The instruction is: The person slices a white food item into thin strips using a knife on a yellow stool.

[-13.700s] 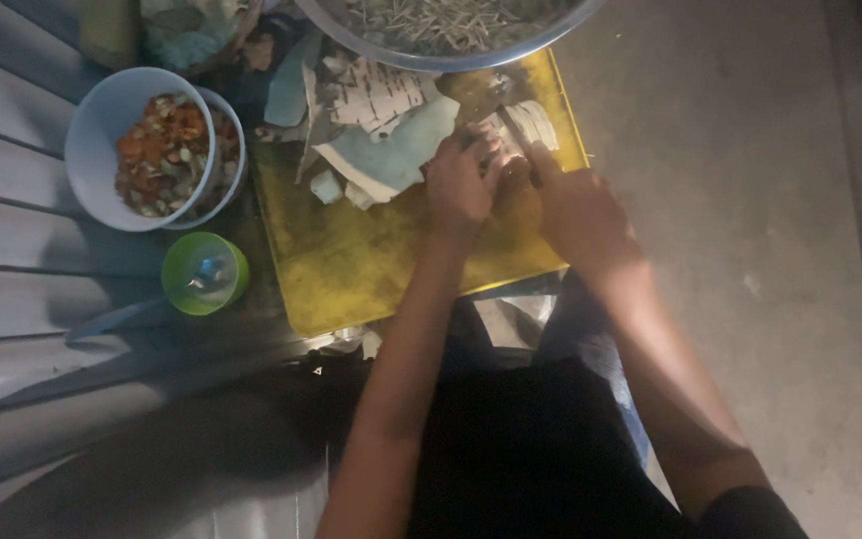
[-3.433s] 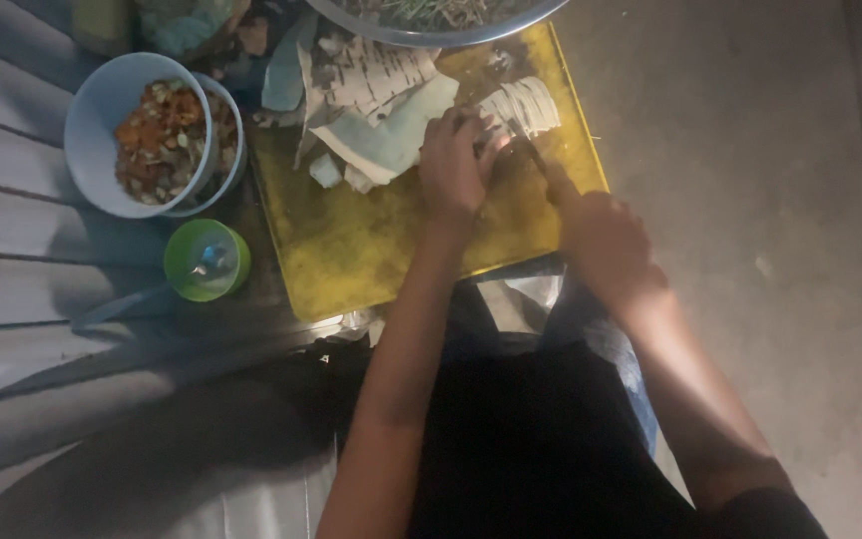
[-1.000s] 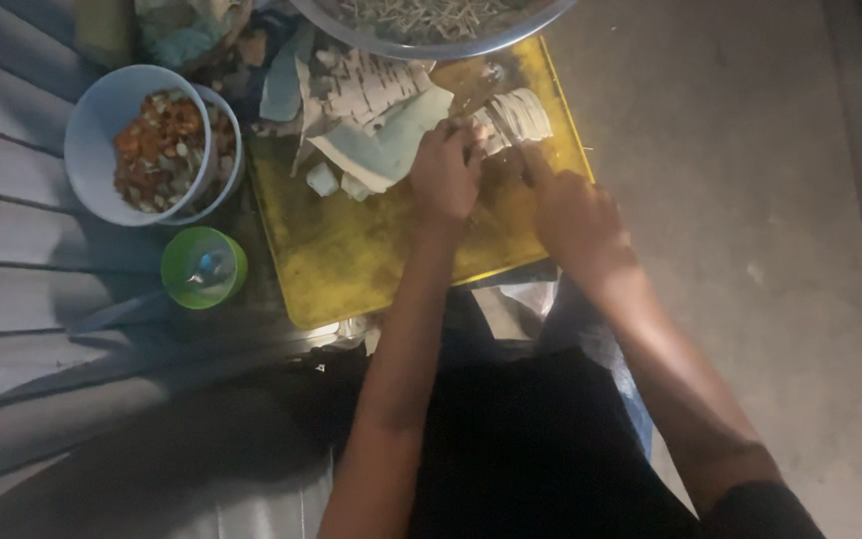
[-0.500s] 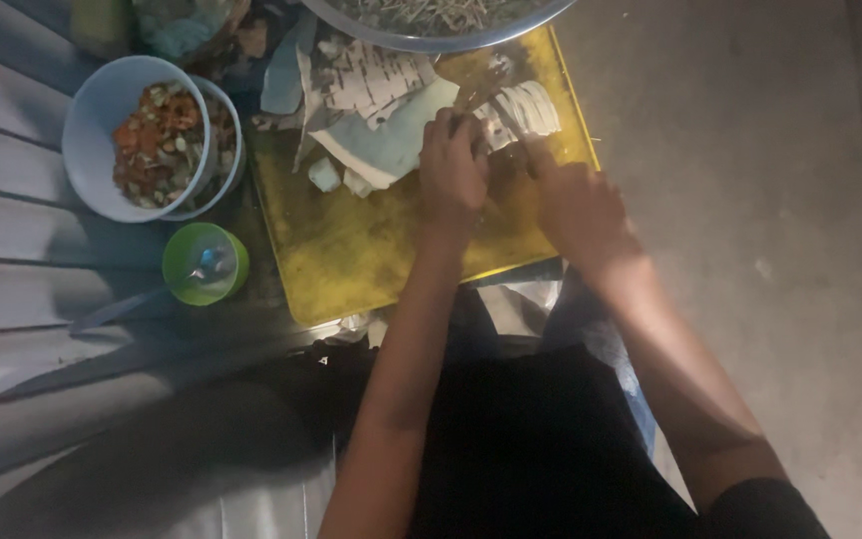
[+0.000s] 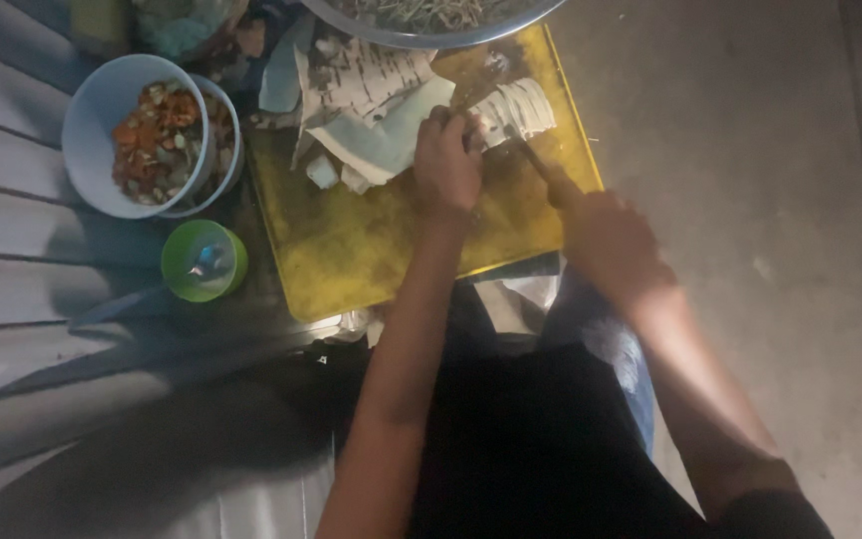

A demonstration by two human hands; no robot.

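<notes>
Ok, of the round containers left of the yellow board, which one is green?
The small green cup, nearest the person; the pale blue bowl beyond it is larger and holds orange-brown scraps.

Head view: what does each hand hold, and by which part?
Right hand grips a knife by its handle. Left hand presses down on the pale sliced piece, at its uncut end.

One flat yellow plastic cutting board (image 5: 391,250) sits at centre. Two nested pale blue round bowls (image 5: 102,120) lie at ten o'clock, one small green round cup (image 5: 202,262) at nine, one wide metal basin (image 5: 431,25) at twelve. Two hands (image 5: 446,165) work.
</notes>
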